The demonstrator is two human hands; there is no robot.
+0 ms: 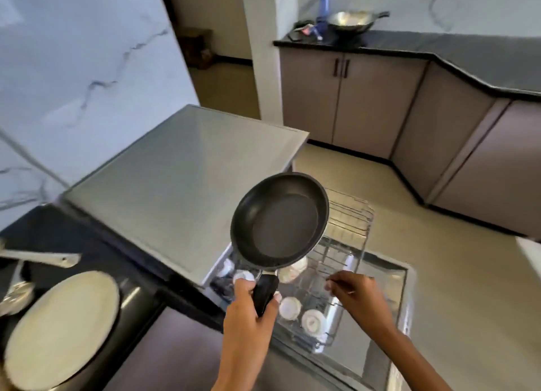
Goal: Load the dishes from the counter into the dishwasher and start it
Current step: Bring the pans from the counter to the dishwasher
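Note:
My left hand [248,311] grips the black handle of a dark non-stick frying pan [281,221] and holds it level above the pulled-out dishwasher rack [348,244]. White cups and bowls [313,322] sit in the near part of the rack, above the lowered dishwasher door [386,276]. My right hand [355,295] hovers over the rack's right side, fingers bent toward the wires; whether it touches them is unclear. A white plate [63,329] lies on the black counter at lower left.
The grey dishwasher top [187,168] lies left of the rack. A metal utensil [44,257] rests on the near counter by the plate. A steel wok [351,20] and a blue bottle [323,7] stand on the far counter, with cabinets below. Beige floor spreads to the right.

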